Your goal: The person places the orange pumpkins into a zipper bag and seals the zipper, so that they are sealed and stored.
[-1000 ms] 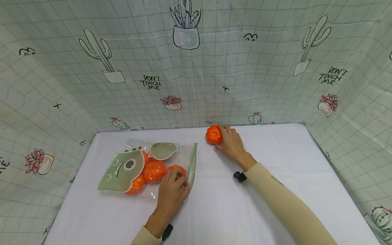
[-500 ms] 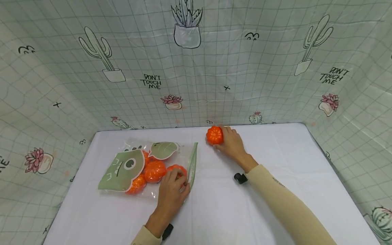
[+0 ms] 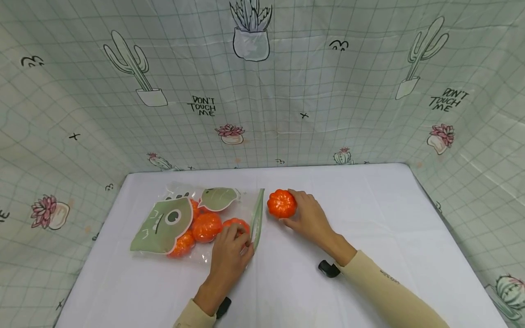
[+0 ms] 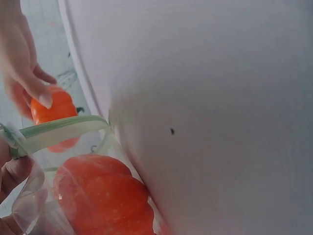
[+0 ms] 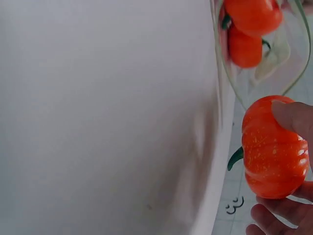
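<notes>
An orange toy pumpkin (image 3: 281,203) with a green stem is held in my right hand (image 3: 312,222), thumb on one side and fingers on the other. It is just right of the mouth of a clear zip bag (image 3: 249,200) printed with a green cartoon creature. Several more orange pumpkins (image 3: 207,227) lie inside the bag. My left hand (image 3: 230,255) grips the bag's edge near the zip strip, and the left wrist view shows the green-edged mouth (image 4: 73,128) standing apart. One bagged pumpkin (image 4: 105,196) sits close to that opening.
A white-covered table (image 3: 369,205) carries everything. Behind it and at both sides hangs a grid-patterned cloth (image 3: 279,91) with cactus drawings. Black straps show at both wrists, one a wrist camera (image 3: 329,269) by the right sleeve.
My right hand has brought the pumpkin from the table's back edge toward me and slightly left, closer to the bag's mouth. The left hand has kept its hold on the bag.
</notes>
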